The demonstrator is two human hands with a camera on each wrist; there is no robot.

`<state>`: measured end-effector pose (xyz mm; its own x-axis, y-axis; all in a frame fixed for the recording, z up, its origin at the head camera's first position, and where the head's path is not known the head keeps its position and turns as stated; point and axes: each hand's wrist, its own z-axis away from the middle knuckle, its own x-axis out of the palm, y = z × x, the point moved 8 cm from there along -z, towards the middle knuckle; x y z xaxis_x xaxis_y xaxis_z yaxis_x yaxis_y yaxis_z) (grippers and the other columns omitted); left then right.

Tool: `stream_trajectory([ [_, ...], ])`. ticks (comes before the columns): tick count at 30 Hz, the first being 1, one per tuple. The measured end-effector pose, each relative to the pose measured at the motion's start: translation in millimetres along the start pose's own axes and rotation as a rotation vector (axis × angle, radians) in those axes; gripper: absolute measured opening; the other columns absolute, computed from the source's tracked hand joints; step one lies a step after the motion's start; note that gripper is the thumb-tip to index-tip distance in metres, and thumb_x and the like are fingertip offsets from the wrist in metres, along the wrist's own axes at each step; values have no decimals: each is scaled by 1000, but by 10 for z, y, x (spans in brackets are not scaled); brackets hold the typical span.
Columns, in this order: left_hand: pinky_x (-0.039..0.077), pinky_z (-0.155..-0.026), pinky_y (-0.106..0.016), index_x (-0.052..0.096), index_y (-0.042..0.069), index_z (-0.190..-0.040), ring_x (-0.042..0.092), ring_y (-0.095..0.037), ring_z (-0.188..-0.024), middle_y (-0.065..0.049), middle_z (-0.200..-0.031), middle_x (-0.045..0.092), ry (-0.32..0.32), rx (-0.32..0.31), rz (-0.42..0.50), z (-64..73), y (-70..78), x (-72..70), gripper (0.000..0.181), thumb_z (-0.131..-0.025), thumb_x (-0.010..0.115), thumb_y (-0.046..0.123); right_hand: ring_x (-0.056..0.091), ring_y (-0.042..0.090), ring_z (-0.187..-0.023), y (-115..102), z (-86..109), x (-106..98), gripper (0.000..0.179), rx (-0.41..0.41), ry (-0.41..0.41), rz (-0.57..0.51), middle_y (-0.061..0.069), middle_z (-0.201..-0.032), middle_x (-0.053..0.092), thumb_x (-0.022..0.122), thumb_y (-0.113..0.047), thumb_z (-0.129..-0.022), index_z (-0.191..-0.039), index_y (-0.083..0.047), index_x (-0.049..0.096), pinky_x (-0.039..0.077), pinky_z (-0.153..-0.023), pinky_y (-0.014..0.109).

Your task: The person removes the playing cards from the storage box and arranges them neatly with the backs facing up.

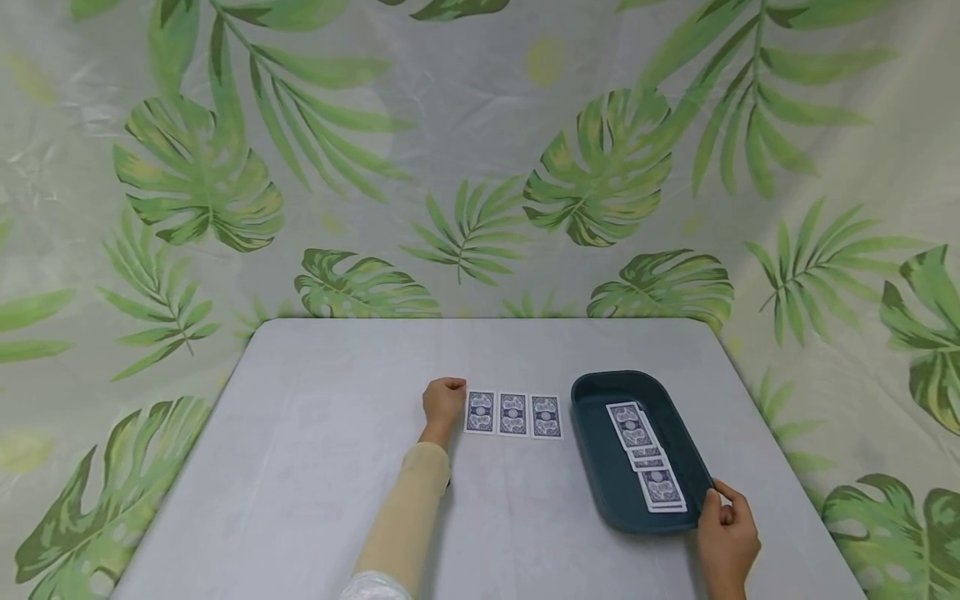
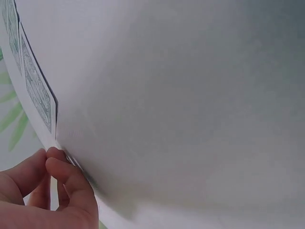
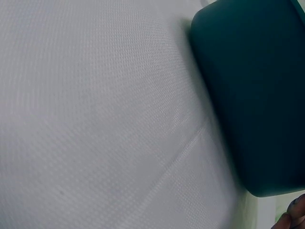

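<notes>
My left hand is at the left end of a row of face-down playing cards with blue-patterned backs. Thumb and fingertips are pinched together in the left wrist view, with a thin edge like a playing card's showing beside them; most of it is hidden. Three cards of the row show in the head view, side by side and upright. At the right, my right hand grips the near right corner of a dark green tray. Inside the tray, several face-down cards overlap in a slanting line.
A white cloth-covered table carries everything, its far edge running close to a leaf-patterned curtain. The tray stands just right of the card row, with a narrow gap between them. Its outer wall fills the right side of the right wrist view.
</notes>
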<state>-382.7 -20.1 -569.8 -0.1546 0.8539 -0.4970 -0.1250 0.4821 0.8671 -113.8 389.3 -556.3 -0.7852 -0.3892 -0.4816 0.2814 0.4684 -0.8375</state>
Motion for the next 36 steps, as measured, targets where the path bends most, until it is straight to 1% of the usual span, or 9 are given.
stream_trajectory([
  [6, 48, -86, -43, 75, 2, -98, 64, -31, -94, -12, -94, 72, -15, -10, 8, -11, 72, 55, 14, -88, 66, 5, 28, 2, -48, 4, -23, -26, 23, -9, 17, 4, -8, -54, 33, 57, -11, -96, -113, 1, 66, 23, -49, 24],
  [11, 47, -84, -42, 75, 4, -102, 63, -28, -90, -9, -91, 70, -68, 23, 30, 17, 246, 184, 16, -88, 67, 5, 28, 2, -48, 14, -37, -32, 22, -11, 21, 14, -7, -54, 34, 58, -12, -96, -112, 0, 66, 23, -49, 24],
  [14, 48, -81, -39, 75, 4, -101, 63, -25, -88, -7, -89, 70, -114, 74, 63, 53, 415, 288, 15, -88, 68, 6, 29, 1, -48, 11, -37, -31, 22, -11, 18, 16, -6, -54, 35, 58, -12, -96, -113, 0, 66, 23, -49, 24],
  [18, 51, -77, -33, 75, 4, -101, 64, -22, -86, -6, -90, 70, -189, 173, 116, 132, 712, 424, 13, -89, 69, 6, 29, 1, -47, 0, -31, -21, 22, -11, 10, 17, -6, -54, 36, 58, -12, -97, -113, 1, 66, 24, -49, 23],
  [22, 52, -74, -31, 74, 3, -103, 68, -23, -86, -9, -93, 71, -277, 258, 171, 267, 1024, 574, 14, -90, 67, 4, 29, 2, -47, 0, -26, -11, 22, -9, 10, 18, -6, -54, 36, 59, -11, -96, -113, 1, 66, 24, -48, 23],
  [25, 52, -72, -29, 73, 3, -104, 70, -21, -83, -9, -93, 71, -338, 282, 198, 376, 1199, 752, 14, -91, 67, 4, 30, 3, -47, 6, -27, -13, 22, -5, 8, 18, -6, -54, 36, 59, -11, -96, -113, 1, 66, 24, -48, 24],
  [29, 50, -68, -24, 73, 4, -105, 67, -14, -80, -4, -90, 69, -429, 259, 221, 518, 1372, 1086, 14, -93, 66, 7, 30, 3, -47, 3, -40, -43, 22, -6, 10, 14, -7, -53, 35, 59, -12, -96, -112, 0, 66, 25, -48, 25],
  [32, 50, -67, -24, 73, 3, -106, 66, -13, -80, -3, -89, 69, -497, 251, 231, 613, 1484, 1319, 16, -93, 65, 8, 30, 4, -48, -11, -40, -52, 21, -16, 14, 12, -8, -53, 34, 60, -12, -96, -112, 0, 67, 24, -48, 25],
  [36, 51, -70, -25, 73, 3, -105, 68, -15, -81, -4, -87, 71, -573, 276, 229, 715, 1578, 1575, 15, -92, 67, 7, 30, 5, -48, -19, -24, -47, 20, -19, 9, 15, -8, -53, 35, 59, -11, -96, -111, 0, 66, 25, -47, 25],
])
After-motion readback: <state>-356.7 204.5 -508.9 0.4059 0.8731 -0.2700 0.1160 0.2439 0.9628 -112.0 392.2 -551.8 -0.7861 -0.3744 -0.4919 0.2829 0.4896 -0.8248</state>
